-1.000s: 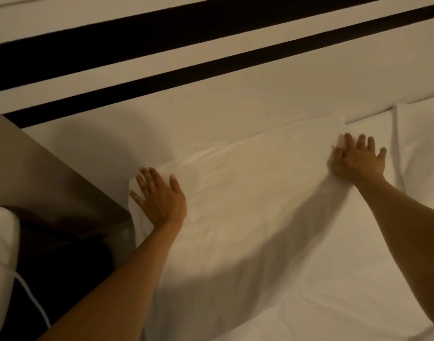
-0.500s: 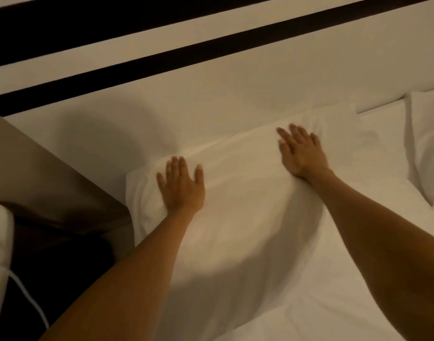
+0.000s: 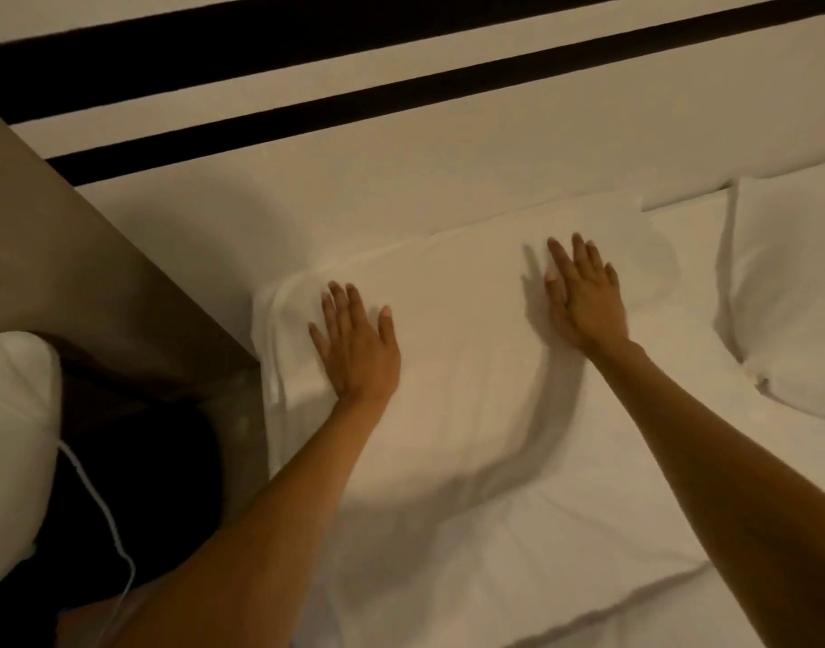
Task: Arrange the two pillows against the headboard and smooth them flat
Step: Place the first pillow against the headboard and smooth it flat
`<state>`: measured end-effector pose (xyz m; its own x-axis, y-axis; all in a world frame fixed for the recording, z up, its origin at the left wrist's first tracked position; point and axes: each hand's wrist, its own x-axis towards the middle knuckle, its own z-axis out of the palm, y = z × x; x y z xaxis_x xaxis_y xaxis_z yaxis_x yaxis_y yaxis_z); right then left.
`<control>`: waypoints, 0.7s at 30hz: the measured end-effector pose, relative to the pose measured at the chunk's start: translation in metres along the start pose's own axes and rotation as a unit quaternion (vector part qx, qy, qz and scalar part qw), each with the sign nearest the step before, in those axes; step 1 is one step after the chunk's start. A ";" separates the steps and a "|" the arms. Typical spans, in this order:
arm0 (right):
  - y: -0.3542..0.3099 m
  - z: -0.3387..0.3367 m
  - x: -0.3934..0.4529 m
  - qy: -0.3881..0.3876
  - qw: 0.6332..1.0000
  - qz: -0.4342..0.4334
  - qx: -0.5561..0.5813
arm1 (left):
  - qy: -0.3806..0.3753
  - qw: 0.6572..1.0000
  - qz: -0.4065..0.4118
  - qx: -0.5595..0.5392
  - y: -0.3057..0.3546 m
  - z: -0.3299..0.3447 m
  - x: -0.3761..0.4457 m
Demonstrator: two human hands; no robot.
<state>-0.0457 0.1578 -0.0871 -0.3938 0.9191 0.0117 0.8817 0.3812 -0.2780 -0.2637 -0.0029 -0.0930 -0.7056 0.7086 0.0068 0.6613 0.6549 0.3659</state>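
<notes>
Pressing flat on near pillow (image 3: 471, 367): left hand (image 3: 359, 348), right hand (image 3: 585, 297), grips wide, holding nothing. Second pillow (image 3: 789, 282) beside, at headboard (image 3: 401, 189).

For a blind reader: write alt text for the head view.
Both bare hands, left hand and right hand, press flat on a white rectangular pillow against the cream headboard; a second white pillow lies to its right.

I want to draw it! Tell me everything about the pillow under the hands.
The pillow is white, long and soft-looking, in a smooth cloth case with a loose flap at its left end. It lies flat on the bed, far edge against the headboard. The left hand and right hand press on it, palms down.
</notes>
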 end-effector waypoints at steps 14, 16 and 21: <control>0.025 0.069 -0.061 -0.011 1.000 0.019 -0.006 | 0.011 0.996 0.020 0.083 -0.036 0.055 -0.081; 0.048 0.062 -0.062 -0.008 0.999 0.045 -0.013 | 0.006 0.996 0.010 0.086 -0.044 0.053 -0.085; 0.119 0.029 -0.061 -0.032 0.987 0.154 -0.014 | -0.005 0.995 -0.008 0.097 -0.055 0.041 -0.091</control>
<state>0.0759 0.1445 -0.1487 -0.1201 0.9843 -0.1294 0.9688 0.0877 -0.2318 -0.2258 -0.0926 -0.1522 -0.7151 0.6990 -0.0071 0.6867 0.7044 0.1796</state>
